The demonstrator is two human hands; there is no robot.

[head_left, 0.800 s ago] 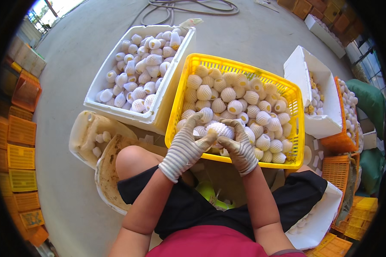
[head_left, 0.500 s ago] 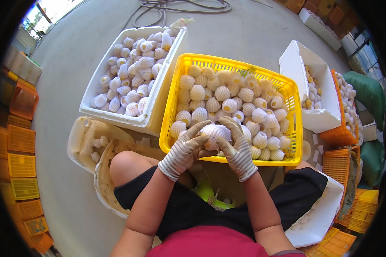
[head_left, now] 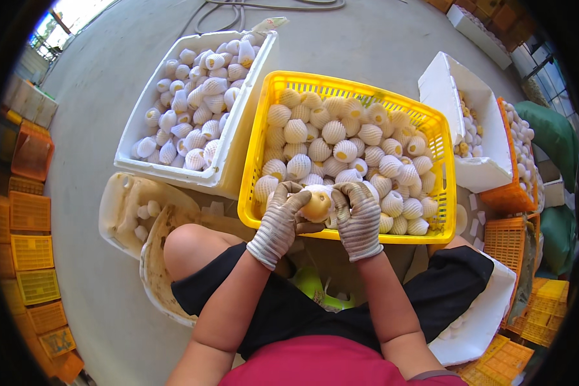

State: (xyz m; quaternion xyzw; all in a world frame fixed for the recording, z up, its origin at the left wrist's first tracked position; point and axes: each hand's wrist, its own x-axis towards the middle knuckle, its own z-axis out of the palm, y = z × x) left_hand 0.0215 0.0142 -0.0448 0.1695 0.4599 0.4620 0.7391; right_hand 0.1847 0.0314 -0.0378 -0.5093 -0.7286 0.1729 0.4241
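Observation:
My left hand (head_left: pixel 280 220) and my right hand (head_left: pixel 356 219), both in striped, soiled gloves, grip a round yellow-brown fruit (head_left: pixel 314 207) between them at the front of the yellow plastic crate (head_left: pixel 447 154). The fruit's white foam net (head_left: pixel 325 193) is partly off, baring its skin. The crate holds several fruits in foam nets (head_left: pixel 334 133). A white foam box (head_left: pixel 262 55) of more wrapped pieces stands to the left of it.
A stained plastic container (head_left: pixel 119 199) lies beside my bent left leg. Open foam boxes (head_left: pixel 492 167) and orange crates (head_left: pixel 505 248) stand at right, near green sacks (head_left: pixel 556 145). Stacked crates (head_left: pixel 31 209) line the left. A hose (head_left: pixel 286 5) lies on the floor behind.
The foam net on the held fruit has been pulled back, so its yellow-brown skin now shows. My fingers have shifted round it.

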